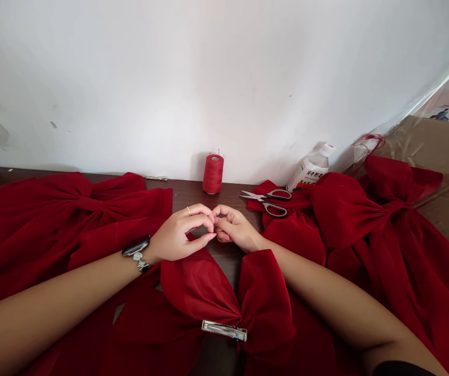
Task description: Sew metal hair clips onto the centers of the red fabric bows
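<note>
My left hand [181, 235] and my right hand [234, 230] meet fingertip to fingertip above the dark table, both pinched closed on something too small to make out, perhaps thread or a needle. The left wrist wears a watch [136, 250] and a ring is on one finger. Below my hands lies a red fabric bow [224, 297] with a silver metal clip [224, 330] across its middle. A spool of red thread [212, 174] stands upright behind my hands by the wall.
Scissors [269, 201] with black handles lie on red fabric right of the spool. A plastic bottle [310, 168] leans by the wall. Large red bows are piled at left [68, 219] and right [369, 219]. Cardboard under plastic film [439, 146] sits far right.
</note>
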Available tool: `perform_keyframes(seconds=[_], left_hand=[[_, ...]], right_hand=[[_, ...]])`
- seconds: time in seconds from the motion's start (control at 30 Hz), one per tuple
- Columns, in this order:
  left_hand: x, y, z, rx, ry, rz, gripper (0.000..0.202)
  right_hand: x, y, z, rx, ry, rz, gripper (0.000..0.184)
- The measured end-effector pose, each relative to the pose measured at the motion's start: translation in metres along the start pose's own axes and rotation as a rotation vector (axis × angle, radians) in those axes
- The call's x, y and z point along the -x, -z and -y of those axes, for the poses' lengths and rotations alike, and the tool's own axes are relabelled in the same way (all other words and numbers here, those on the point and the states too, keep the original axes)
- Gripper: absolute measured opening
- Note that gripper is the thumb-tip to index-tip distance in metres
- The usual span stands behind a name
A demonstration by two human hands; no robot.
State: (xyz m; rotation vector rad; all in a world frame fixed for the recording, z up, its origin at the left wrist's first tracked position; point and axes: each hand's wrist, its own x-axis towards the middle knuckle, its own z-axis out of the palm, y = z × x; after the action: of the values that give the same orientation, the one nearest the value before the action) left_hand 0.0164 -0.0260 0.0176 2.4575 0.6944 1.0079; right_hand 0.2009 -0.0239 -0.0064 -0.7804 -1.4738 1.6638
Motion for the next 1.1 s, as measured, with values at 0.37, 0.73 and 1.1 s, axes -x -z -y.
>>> perform_keyframes(seconds=[0.37,0.73,1.1], left_hand=[[-0.005,0.000,-0.001,0.621,0.658,-0.112,0.026],[-0.006,-0.004,-0.007,0.875,0.858,-0.283,0.048],[-0.005,-0.006,-0.005,0.807,0.816,-0.267,0.041]], right_hand=[[0.010,-0.008,0.003,0.527,0.267,-0.272,0.011],[0.012,-0.011,0.000,0.622,0.277,-0.315,0.008],[0.012,-0.012,-0.001,0.668,0.335,-0.338,0.008]])
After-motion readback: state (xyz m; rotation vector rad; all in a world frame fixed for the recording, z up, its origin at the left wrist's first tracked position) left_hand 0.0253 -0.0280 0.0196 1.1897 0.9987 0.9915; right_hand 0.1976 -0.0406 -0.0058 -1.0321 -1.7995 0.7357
